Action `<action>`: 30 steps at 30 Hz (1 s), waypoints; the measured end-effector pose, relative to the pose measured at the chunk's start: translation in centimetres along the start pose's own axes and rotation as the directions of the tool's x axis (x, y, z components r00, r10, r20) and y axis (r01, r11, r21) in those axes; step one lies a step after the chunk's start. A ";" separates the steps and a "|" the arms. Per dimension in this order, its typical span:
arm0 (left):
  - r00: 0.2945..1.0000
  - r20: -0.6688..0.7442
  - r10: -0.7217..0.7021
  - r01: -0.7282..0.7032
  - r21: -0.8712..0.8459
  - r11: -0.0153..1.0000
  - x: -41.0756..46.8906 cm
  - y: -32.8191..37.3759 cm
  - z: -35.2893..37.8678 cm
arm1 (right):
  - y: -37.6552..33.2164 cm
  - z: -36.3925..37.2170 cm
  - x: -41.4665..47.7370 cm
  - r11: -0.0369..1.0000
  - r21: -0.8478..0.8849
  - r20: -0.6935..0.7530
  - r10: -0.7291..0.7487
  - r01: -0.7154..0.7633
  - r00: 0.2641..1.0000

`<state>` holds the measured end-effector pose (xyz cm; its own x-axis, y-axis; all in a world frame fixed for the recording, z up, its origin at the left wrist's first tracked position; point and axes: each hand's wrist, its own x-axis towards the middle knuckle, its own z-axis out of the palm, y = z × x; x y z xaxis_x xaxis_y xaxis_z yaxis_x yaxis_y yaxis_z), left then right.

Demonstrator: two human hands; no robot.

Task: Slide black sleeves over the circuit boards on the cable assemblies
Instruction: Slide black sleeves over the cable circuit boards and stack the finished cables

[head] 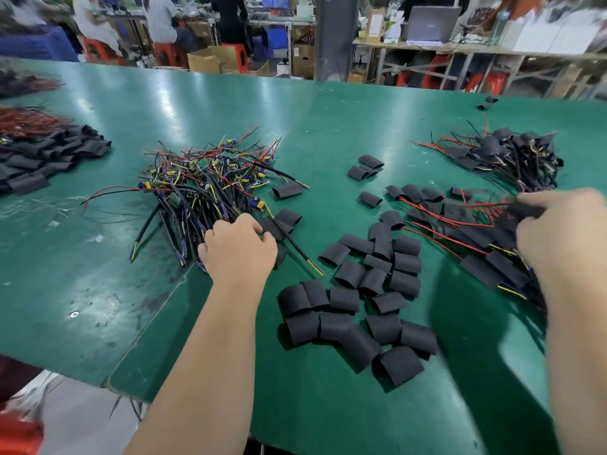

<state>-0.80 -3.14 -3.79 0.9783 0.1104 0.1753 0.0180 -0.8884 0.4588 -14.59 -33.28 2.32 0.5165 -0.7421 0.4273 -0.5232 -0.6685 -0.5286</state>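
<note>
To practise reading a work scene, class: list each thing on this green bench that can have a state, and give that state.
Tangled pile of multicoloured cable assemblies: unsleeved, green boards exposed.
Loose flat black sleeves: empty, scattered.
Red-wired sleeved assemblies: boards covered.
Left hand: fingers curled on a black cable at the pile's edge.
Right hand: gripping a blurred black sleeved piece.
</note>
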 end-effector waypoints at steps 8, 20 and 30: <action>0.991 -0.128 -0.046 -0.030 -0.534 0.845 0.4 0.2 -0.6 | -2.2 1.5 -2.2 0.981 0.087 -0.232 -0.152 0.176 0.961; 0.720 0.104 0.686 -0.160 -0.937 0.310 -4.3 4.2 -1.5 | -7.8 5.3 -7.3 0.260 0.648 0.760 -0.164 -0.716 0.629; 0.621 0.143 0.770 -0.349 -0.830 0.436 -4.2 3.6 -1.6 | -6.5 5.4 -5.5 -0.094 0.654 0.741 -0.119 -0.751 0.661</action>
<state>-5.17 -6.06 -1.44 0.6512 -0.6797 0.3375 -0.5047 -0.0559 0.8615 -10.30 -24.58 -0.55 0.9059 -0.3741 -0.1984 0.1050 0.6523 -0.7506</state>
